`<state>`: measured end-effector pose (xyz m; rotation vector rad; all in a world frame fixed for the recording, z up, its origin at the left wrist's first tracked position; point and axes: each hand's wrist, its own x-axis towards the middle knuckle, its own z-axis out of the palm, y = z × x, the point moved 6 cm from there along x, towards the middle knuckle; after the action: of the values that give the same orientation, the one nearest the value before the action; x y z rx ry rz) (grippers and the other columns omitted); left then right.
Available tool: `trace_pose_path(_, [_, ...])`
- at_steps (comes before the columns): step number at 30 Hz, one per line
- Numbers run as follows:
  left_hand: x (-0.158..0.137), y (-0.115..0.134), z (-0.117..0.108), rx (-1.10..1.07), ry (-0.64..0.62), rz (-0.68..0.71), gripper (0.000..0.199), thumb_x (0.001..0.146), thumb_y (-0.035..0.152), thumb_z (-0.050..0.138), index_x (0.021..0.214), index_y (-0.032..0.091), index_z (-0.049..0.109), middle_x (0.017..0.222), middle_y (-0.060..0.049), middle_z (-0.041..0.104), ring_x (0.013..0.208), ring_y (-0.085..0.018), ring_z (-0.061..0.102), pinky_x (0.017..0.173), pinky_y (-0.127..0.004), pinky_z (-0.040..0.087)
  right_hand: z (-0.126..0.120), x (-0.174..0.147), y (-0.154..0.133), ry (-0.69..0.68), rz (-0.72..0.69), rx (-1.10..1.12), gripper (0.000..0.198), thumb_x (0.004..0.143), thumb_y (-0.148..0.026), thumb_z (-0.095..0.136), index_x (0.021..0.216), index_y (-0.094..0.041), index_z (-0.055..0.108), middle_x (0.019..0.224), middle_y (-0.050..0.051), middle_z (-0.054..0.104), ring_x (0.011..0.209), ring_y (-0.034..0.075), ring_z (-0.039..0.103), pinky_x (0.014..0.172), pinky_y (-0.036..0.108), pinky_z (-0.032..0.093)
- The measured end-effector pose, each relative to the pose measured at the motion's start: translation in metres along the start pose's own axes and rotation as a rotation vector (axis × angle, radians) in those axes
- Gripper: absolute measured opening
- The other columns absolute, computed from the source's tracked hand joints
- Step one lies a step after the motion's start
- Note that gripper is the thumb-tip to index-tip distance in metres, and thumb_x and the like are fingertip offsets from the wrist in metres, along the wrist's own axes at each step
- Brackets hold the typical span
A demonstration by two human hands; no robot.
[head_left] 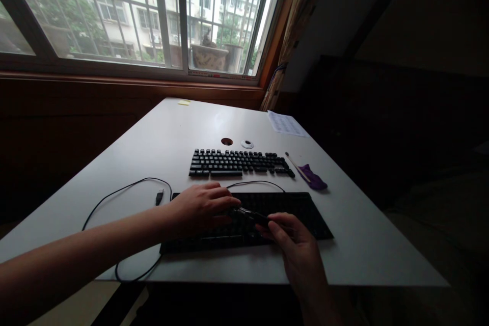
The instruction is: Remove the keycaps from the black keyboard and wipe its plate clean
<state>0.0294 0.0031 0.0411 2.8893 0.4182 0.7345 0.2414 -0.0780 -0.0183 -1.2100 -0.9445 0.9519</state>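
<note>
A black keyboard (320,221) lies near the front of the white table, under both hands; its surface is too dark to make out the details. My right hand (300,247) pinches a slim dark tool with a shiny metal end (250,214), held above the keyboard and pointing left. My left hand (206,206) reaches across from the left, its fingers closed by the tool's metal tip. What those fingers hold, if anything, is hidden. Behind the hands, black keycaps (229,163) are laid out in keyboard-like rows, with white tabletop showing in the gaps.
A black cable (95,209) loops at left, its USB plug (159,196) by my left forearm. At right are a thin stick-like brush (298,167) and a purple cloth (314,178). Farther back on the table (153,137) lie a round hole, its white cover (247,144) and a printed sheet (286,124).
</note>
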Motion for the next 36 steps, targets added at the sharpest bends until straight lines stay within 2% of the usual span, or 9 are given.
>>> trace_pose_path(4, [0.012, -0.003, 0.005, -0.226, 0.092, -0.016, 0.02, 0.102, 0.03, 0.06, 0.113, 0.017, 0.07, 0.096, -0.007, 0.072, 0.078, -0.017, 0.068, 0.071, -0.027, 0.056, 0.002, -0.003, 0.002, -0.058, -0.026, -0.092, 0.021, 0.083, -0.039, 0.079, 0.096, -0.023, 0.074, 0.091, 0.003, 0.077, 0.085, 0.024, 0.078, 0.076, 0.034, 0.064])
trace_pose_path(7, [0.016, -0.01, 0.005, -0.421, 0.116, -0.037, 0.019, 0.1, 0.03, 0.063, 0.108, 0.016, 0.073, 0.09, -0.005, 0.071, 0.073, -0.013, 0.067, 0.068, -0.022, 0.054, 0.001, -0.003, 0.0, -0.105, -0.102, -0.295, 0.016, 0.086, -0.036, 0.077, 0.098, -0.025, 0.074, 0.088, 0.002, 0.076, 0.082, 0.022, 0.076, 0.076, 0.032, 0.062])
trace_pose_path(11, [0.02, -0.01, 0.005, -0.526, 0.105, -0.023, 0.017, 0.097, 0.029, 0.067, 0.103, 0.015, 0.075, 0.086, -0.006, 0.071, 0.073, -0.014, 0.067, 0.067, -0.022, 0.053, 0.013, -0.007, -0.021, -0.187, -0.407, -0.644, 0.018, 0.089, -0.026, 0.072, 0.107, -0.029, 0.075, 0.091, 0.003, 0.075, 0.084, 0.021, 0.071, 0.077, 0.034, 0.057])
trace_pose_path(14, [0.023, -0.001, 0.008, -0.57, 0.081, 0.009, 0.018, 0.096, 0.027, 0.069, 0.109, 0.015, 0.073, 0.091, -0.006, 0.072, 0.076, -0.014, 0.068, 0.07, -0.022, 0.054, 0.024, -0.01, -0.033, -0.246, -0.548, -0.769, 0.012, 0.091, -0.024, 0.069, 0.099, -0.028, 0.077, 0.085, 0.003, 0.071, 0.082, 0.021, 0.066, 0.075, 0.034, 0.055])
trace_pose_path(17, [0.023, 0.002, 0.009, -0.589, 0.085, 0.007, 0.028, 0.096, 0.026, 0.069, 0.122, 0.015, 0.067, 0.094, -0.007, 0.074, 0.077, -0.014, 0.069, 0.072, -0.023, 0.056, 0.023, -0.008, -0.037, -0.252, -0.498, -0.752, 0.009, 0.094, -0.027, 0.066, 0.091, -0.025, 0.075, 0.082, 0.003, 0.067, 0.075, 0.018, 0.066, 0.067, 0.029, 0.054])
trace_pose_path(21, [0.016, -0.011, 0.006, -0.477, 0.107, -0.041, 0.029, 0.098, 0.024, 0.063, 0.126, 0.015, 0.062, 0.093, -0.006, 0.073, 0.074, -0.014, 0.067, 0.068, -0.025, 0.057, 0.002, -0.005, -0.032, -0.076, -0.314, -0.641, 0.016, 0.092, -0.038, 0.068, 0.087, -0.022, 0.068, 0.075, 0.002, 0.068, 0.064, 0.018, 0.07, 0.06, 0.027, 0.056])
trace_pose_path(25, [0.001, -0.02, 0.011, -0.174, -0.043, 0.043, 0.023, 0.098, 0.026, 0.064, 0.119, 0.018, 0.068, 0.114, -0.01, 0.071, 0.103, -0.024, 0.066, 0.092, -0.039, 0.057, -0.012, -0.01, -0.019, 0.06, -0.142, -0.535, 0.025, 0.09, -0.047, 0.068, 0.091, -0.022, 0.063, 0.073, 0.003, 0.074, 0.063, 0.022, 0.075, 0.06, 0.03, 0.061])
trace_pose_path(31, [-0.019, -0.026, 0.022, -0.101, -0.064, 0.074, 0.033, 0.097, 0.031, 0.067, 0.128, 0.019, 0.065, 0.128, -0.012, 0.069, 0.125, -0.029, 0.058, 0.107, -0.045, 0.051, -0.009, -0.016, -0.019, 0.089, -0.235, -0.727, 0.026, 0.091, -0.045, 0.065, 0.105, -0.023, 0.066, 0.076, 0.004, 0.077, 0.066, 0.023, 0.077, 0.063, 0.03, 0.061])
trace_pose_path(36, [-0.021, -0.025, 0.032, -0.099, -0.09, 0.073, 0.036, 0.098, 0.03, 0.064, 0.133, 0.018, 0.062, 0.135, -0.012, 0.065, 0.129, -0.029, 0.056, 0.111, -0.045, 0.049, 0.003, -0.019, -0.014, 0.044, -0.223, -0.71, 0.019, 0.094, -0.042, 0.06, 0.1, -0.024, 0.064, 0.077, 0.002, 0.076, 0.065, 0.021, 0.076, 0.063, 0.029, 0.06])
